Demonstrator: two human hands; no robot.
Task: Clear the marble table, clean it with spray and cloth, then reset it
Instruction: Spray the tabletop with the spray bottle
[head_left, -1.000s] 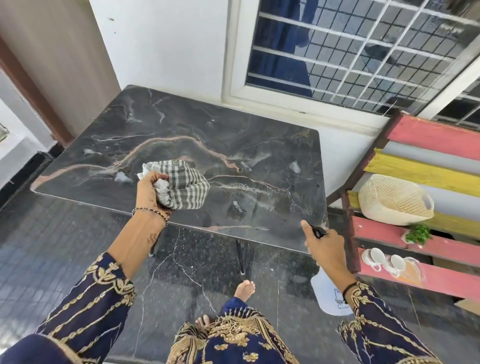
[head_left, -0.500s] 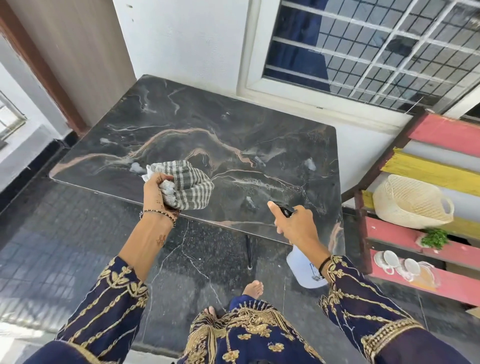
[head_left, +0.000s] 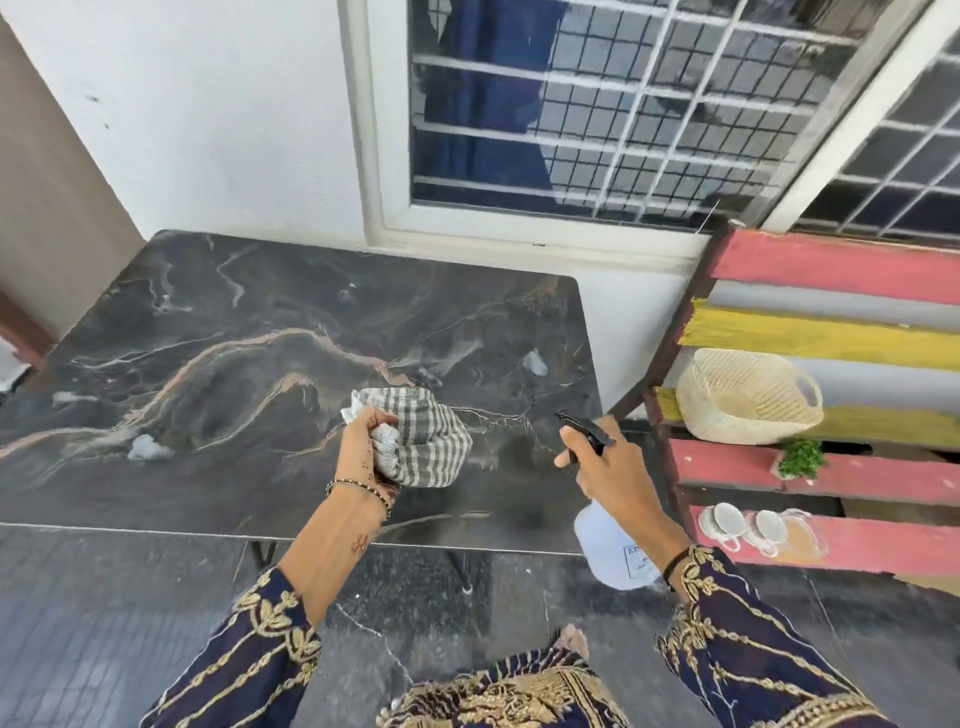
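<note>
A dark marble table (head_left: 260, 312) with pale and tan veins stands against the white wall, below the window. A striped cloth (head_left: 428, 441) sits bunched on the top, towards its front right. White wet patches lie on the marble: one near the front left (head_left: 148, 448), a fainter one further left (head_left: 67, 398), and one by the right edge (head_left: 535, 362). Just right of the table is a slatted shelf (head_left: 831, 270) painted pink, yellow and grey. A woven basket (head_left: 743, 397) lies tipped on a middle board, with a green sprig (head_left: 800, 458) on the next board down. The lower pink board carries two white cups (head_left: 727, 519) and a clear vessel (head_left: 800, 535). Both pieces stand on a dark veined floor (head_left: 104, 597).
</note>
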